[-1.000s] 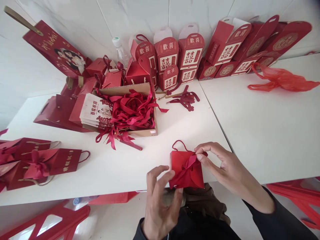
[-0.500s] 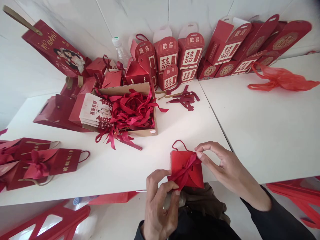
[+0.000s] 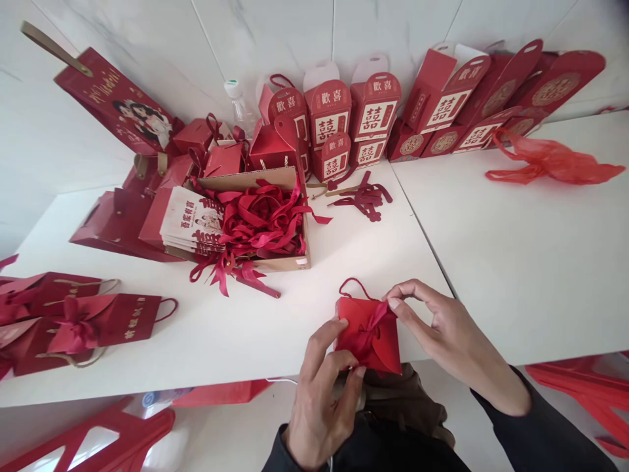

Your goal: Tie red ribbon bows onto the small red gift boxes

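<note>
A: What's in the hands?

B: A small red box (image 3: 366, 334), lying at the near edge of the white table (image 3: 515, 262), with a red ribbon (image 3: 369, 326) across its top. The right hand (image 3: 442, 334) has thumb and forefinger pressed together on the ribbon's end at the box's upper right corner.

A: And the other?

B: The left hand (image 3: 322, 393) comes up from below. Its forefinger touches the box's left edge, and its thumb and another finger meet at the lower left corner, where the ribbon's tail hangs. I can't tell whether they actually clamp that tail.

A: What lies around the grip?

B: A thin cord loop (image 3: 351, 286) sticks out just beyond the box. Further out and to the left sits a cardboard tray (image 3: 275, 262) heaped with loose ribbons. Far left, near the table's edge, lie flat red bags (image 3: 98, 321) with bows. Printed red boxes (image 3: 354, 115) stand along the wall, and a red plastic bag (image 3: 555, 160) lies far right.
</note>
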A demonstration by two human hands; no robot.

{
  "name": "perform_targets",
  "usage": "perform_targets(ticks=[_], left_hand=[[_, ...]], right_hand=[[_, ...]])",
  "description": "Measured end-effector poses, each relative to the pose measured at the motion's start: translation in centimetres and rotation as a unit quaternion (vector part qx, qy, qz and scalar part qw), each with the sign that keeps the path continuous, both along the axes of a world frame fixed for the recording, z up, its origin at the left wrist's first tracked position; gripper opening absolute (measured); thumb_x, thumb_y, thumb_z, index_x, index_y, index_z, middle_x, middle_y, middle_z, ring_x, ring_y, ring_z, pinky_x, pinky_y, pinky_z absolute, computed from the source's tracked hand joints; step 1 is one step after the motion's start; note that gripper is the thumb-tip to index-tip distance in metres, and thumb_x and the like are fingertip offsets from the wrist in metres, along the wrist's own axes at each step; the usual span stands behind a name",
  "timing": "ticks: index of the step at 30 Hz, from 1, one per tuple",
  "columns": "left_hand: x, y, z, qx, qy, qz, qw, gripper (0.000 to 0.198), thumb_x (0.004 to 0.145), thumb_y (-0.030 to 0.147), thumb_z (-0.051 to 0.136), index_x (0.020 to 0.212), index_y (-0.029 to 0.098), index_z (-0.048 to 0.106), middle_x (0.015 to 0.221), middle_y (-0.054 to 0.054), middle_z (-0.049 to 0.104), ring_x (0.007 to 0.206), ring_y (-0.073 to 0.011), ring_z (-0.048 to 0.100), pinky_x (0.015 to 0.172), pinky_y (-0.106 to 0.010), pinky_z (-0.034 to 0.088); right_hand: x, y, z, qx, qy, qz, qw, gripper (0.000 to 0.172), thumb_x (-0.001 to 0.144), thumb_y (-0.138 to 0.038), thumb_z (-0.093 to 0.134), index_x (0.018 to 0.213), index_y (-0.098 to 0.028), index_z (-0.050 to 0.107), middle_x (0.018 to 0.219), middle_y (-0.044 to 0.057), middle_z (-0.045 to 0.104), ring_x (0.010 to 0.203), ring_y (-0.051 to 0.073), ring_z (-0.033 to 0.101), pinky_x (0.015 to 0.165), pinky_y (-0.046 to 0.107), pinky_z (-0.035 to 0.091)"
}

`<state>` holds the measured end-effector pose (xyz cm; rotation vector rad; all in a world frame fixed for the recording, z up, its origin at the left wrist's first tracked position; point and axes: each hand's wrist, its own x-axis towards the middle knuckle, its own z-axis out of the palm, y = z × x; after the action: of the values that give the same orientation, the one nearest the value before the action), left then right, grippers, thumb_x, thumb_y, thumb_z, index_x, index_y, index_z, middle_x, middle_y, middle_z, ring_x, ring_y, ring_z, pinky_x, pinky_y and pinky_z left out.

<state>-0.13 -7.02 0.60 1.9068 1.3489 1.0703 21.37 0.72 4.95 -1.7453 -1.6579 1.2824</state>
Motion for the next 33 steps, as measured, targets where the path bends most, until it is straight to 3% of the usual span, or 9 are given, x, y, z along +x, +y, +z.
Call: perform_targets(ticks=[8,13,15,17,19,22,25,29,33], left_hand=[[-0.2,-0.8,-0.4,-0.031,-0.058,0.011,0.998,0.022,0.097,0.007,0.050,0.111,0.024,0.048,0.140,-0.016,0.062,0.134,-0.0252,0.059,0.104,-0.043,0.055],[-0.3,-1.6,-0.9,-0.077,-0.112,0.029,0.990,0.020,0.102,0.014,0.046,0.118,0.025,0.046,0.145,-0.015,0.061,0.139,-0.0250,0.055,0.108,-0.045,0.050],[-0.2,-1.7,-0.8,-0.087,-0.130,0.035,0.987,0.014,0.103,0.018,0.046,0.115,0.026,0.047,0.145,-0.014,0.061,0.139,-0.0259,0.055,0.108,-0.046,0.050],[-0.2,-1.7,-0.6,-0.094,-0.148,0.042,0.984,0.011,0.104,0.024,0.045,0.115,0.026,0.049,0.145,-0.014,0.061,0.139,-0.0271,0.055,0.106,-0.046,0.052],[-0.3,-1.5,-0.1,-0.101,-0.162,0.059,0.980,0.017,0.106,0.030,0.042,0.119,0.026,0.051,0.143,-0.014,0.061,0.136,-0.0274,0.057,0.104,-0.045,0.052],[-0.2,-0.9,0.6,-0.105,-0.154,0.075,0.980,0.025,0.106,0.032,0.040,0.125,0.027,0.056,0.138,-0.013,0.062,0.131,-0.0264,0.060,0.103,-0.044,0.053],[0.3,0.0,1.2,-0.093,-0.097,0.067,0.989,0.022,0.100,0.029,0.057,0.121,0.027,0.062,0.135,-0.011,0.062,0.127,-0.0259,0.061,0.100,-0.042,0.054],[1.0,0.6,1.2,-0.081,-0.069,0.097,0.990,0.008,0.097,0.021,0.060,0.100,0.025,0.067,0.122,-0.008,0.066,0.113,-0.0221,0.067,0.091,-0.036,0.057],[1.2,0.5,0.9,-0.095,-0.091,0.117,0.984,0.008,0.099,0.021,0.059,0.098,0.025,0.065,0.118,-0.006,0.068,0.111,-0.0201,0.068,0.089,-0.033,0.057]], right_hand=[[-0.1,0.0,-0.2,0.046,0.012,-0.032,0.998,0.037,0.104,-0.061,0.044,0.098,-0.027,0.054,0.082,-0.001,0.063,0.051,0.012,0.035,0.047,0.027,0.032],[0.1,0.0,-0.6,0.050,-0.001,-0.049,0.998,0.038,0.104,-0.063,0.041,0.102,-0.027,0.053,0.072,-0.004,0.059,0.046,0.012,0.030,0.046,0.028,0.032],[0.4,-0.1,-0.8,0.048,-0.006,-0.044,0.998,0.038,0.104,-0.063,0.041,0.110,-0.028,0.055,0.080,-0.002,0.066,0.047,0.013,0.040,0.047,0.028,0.036],[0.8,-0.3,-1.0,0.056,-0.005,-0.036,0.998,0.038,0.104,-0.062,0.044,0.121,-0.029,0.055,0.097,0.003,0.072,0.063,0.018,0.060,0.052,0.029,0.043],[1.2,-0.6,-1.1,0.067,-0.004,-0.024,0.997,0.039,0.102,-0.060,0.049,0.126,-0.031,0.055,0.118,0.007,0.071,0.095,0.025,0.069,0.060,0.031,0.050],[1.5,-1.0,-1.0,0.061,-0.022,0.006,0.998,0.035,0.099,-0.058,0.056,0.124,-0.033,0.060,0.129,0.007,0.068,0.117,0.031,0.065,0.066,0.034,0.057],[1.3,-1.3,-0.8,0.041,-0.027,0.030,0.998,0.031,0.100,-0.057,0.056,0.121,-0.036,0.063,0.133,0.004,0.065,0.122,0.031,0.062,0.070,0.036,0.059],[1.0,-1.5,-0.9,0.033,-0.005,0.003,0.999,0.028,0.101,-0.057,0.055,0.117,-0.036,0.063,0.130,0.003,0.064,0.122,0.030,0.061,0.069,0.034,0.058],[1.1,-1.5,-1.3,0.023,0.018,0.004,1.000,0.027,0.102,-0.057,0.054,0.111,-0.033,0.063,0.120,0.003,0.066,0.115,0.028,0.062,0.073,0.035,0.056]])
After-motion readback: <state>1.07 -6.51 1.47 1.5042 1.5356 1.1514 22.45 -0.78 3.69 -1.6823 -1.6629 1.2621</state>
